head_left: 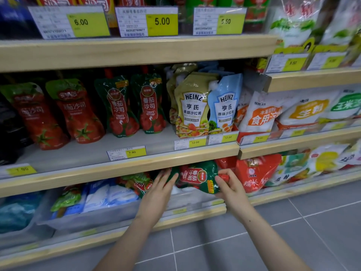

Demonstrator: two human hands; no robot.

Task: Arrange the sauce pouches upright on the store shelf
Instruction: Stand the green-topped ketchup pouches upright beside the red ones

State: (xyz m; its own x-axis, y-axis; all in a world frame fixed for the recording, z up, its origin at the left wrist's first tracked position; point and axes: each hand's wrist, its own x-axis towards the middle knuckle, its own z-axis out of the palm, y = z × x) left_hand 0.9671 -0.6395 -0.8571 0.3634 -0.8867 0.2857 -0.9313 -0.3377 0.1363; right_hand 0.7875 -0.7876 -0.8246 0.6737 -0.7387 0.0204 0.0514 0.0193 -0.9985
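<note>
A green tomato ketchup pouch [197, 177] lies sideways in front of the lower shelf, its red cap pointing right. My right hand [229, 184] grips it at the cap end. My left hand [160, 184] touches its bottom end with fingers spread. On the middle shelf [136, 163] two matching green ketchup pouches [134, 106] stand upright, with two red tomato pouches [58, 112] leaning to their left. A yellow Heinz pouch [192, 108] and a blue Heinz pouch [224, 106] stand to their right. Another green pouch [140, 182] lies on the lower shelf under my left hand.
Price tags [127, 152] line the wooden shelf edges. Blue and white bags [101, 194] fill the lower shelf at left. A red bag [254, 173] and starch bags [261, 112] sit to the right. Grey tiled floor [254, 241] lies below.
</note>
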